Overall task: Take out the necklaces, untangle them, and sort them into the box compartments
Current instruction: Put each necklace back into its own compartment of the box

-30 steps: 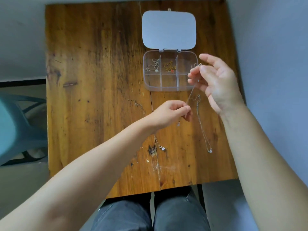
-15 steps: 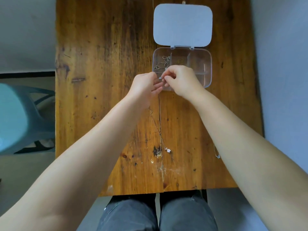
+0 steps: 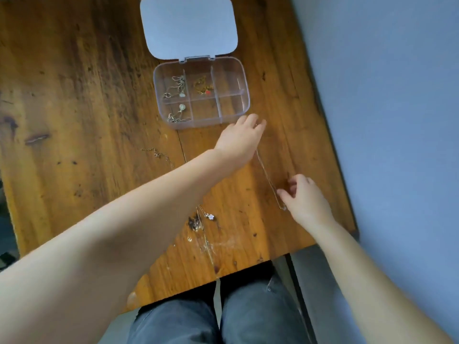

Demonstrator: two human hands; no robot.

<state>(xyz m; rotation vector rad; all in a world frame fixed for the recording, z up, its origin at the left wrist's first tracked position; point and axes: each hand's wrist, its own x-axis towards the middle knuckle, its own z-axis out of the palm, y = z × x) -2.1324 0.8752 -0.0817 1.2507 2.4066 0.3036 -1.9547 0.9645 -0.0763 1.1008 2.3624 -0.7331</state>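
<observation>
A clear compartment box [image 3: 244, 95] lies open on the wooden table, its lid [image 3: 188, 28] flat behind it. Its far left cell holds a silver necklace [image 3: 177, 86], the far middle cell a gold necklace with a red pendant [image 3: 203, 87], and the near left cell a pearl-pendant necklace [image 3: 179, 113]. A thin silver necklace [image 3: 267, 173] stretches along the table, right of the box's near corner. My left hand [image 3: 239, 140] pinches its far end. My right hand [image 3: 306, 198] pinches it near the pendant end.
A flower-pendant necklace [image 3: 210, 216] lies near the table's front middle, partly under my left forearm. A short chain [image 3: 157, 153] rests left of that arm. The table's right edge [image 3: 330, 145] runs close beside my right hand. My knees show below the front edge.
Both hands were together over the box's near left cell; a pearl-pendant necklace now lies there. They have moved right and taken hold of the thin silver necklace on the table.
</observation>
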